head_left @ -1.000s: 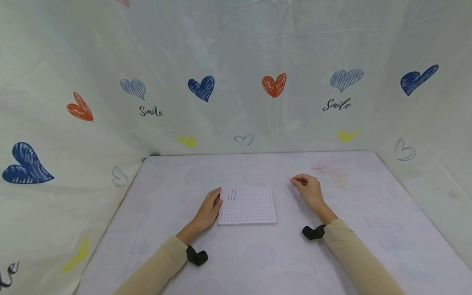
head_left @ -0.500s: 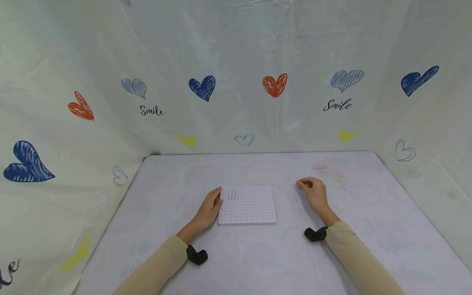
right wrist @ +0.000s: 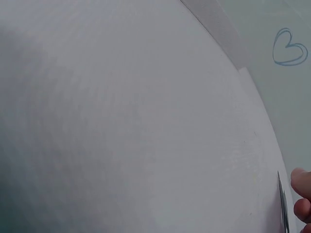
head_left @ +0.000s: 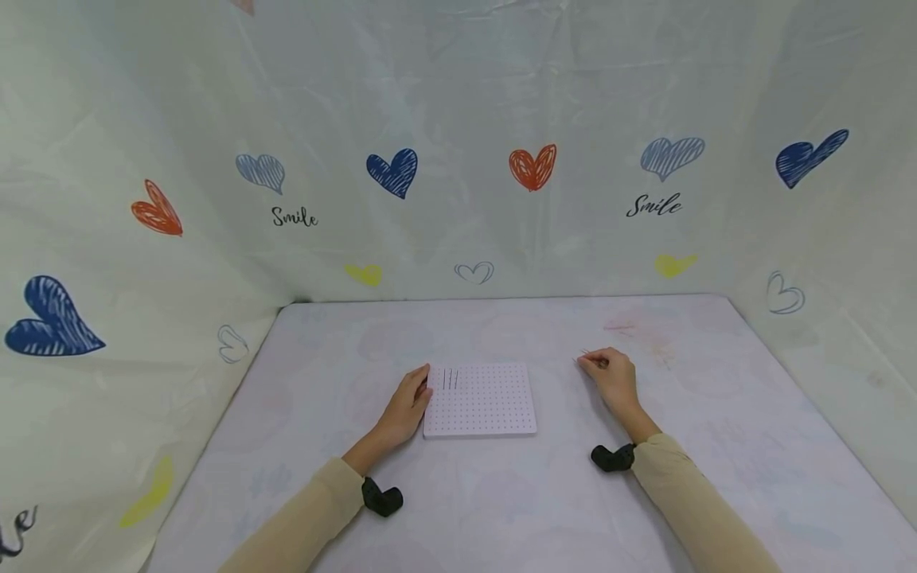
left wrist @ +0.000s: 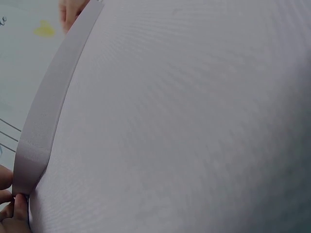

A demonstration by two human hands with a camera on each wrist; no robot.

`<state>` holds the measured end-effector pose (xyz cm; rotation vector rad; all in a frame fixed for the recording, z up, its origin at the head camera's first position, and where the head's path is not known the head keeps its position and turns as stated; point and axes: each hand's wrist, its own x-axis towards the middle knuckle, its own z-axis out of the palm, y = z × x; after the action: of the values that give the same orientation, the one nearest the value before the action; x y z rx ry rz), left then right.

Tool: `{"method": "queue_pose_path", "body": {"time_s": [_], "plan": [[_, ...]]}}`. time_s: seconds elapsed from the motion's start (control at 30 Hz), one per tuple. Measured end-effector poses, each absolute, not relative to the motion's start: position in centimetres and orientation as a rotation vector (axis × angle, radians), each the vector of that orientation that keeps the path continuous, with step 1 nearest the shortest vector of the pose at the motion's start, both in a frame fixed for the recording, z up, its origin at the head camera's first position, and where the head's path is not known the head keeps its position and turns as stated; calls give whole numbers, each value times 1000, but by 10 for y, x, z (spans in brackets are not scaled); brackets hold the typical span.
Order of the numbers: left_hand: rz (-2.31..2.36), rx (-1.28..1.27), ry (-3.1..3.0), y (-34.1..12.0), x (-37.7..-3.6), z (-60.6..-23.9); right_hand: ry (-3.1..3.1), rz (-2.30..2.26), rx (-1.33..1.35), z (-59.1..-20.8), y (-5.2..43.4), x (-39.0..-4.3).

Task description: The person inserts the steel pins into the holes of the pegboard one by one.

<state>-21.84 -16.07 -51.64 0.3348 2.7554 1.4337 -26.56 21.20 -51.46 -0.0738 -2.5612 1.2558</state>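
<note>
A white pegboard (head_left: pixel 481 402) with rows of small holes lies on the table. Three thin dark pins (head_left: pixel 450 379) stand in its far left part; they also show as thin lines in the left wrist view. My left hand (head_left: pixel 403 410) grips the board's left edge near the far corner, and its fingertips (left wrist: pixel 20 206) touch that corner. To the right of the board, above the table, my right hand (head_left: pixel 609 380) pinches thin metal pins (right wrist: pixel 284 204) at its fingertips. How many it holds is hard to tell.
The white table (head_left: pixel 473 501) reaches back to a pale curtain (head_left: pixel 458 87) printed with hearts and writing. Each wrist carries a small black camera mount, one of which is the right mount (head_left: pixel 612 458). Faint reddish marks (head_left: pixel 637 334) lie at the table's far right.
My right hand has moved a little right and towards me, and thin pin ends now show at its fingertips. My left hand and the pegboard have stayed in place.
</note>
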Motion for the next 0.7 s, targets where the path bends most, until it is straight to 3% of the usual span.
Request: {"method": "queue_pose_path", "body": {"time_s": [0.7], "plan": [[1446, 342, 2737, -161, -218, -515, -2585, 1170, -45, -524, 217, -268]]}}
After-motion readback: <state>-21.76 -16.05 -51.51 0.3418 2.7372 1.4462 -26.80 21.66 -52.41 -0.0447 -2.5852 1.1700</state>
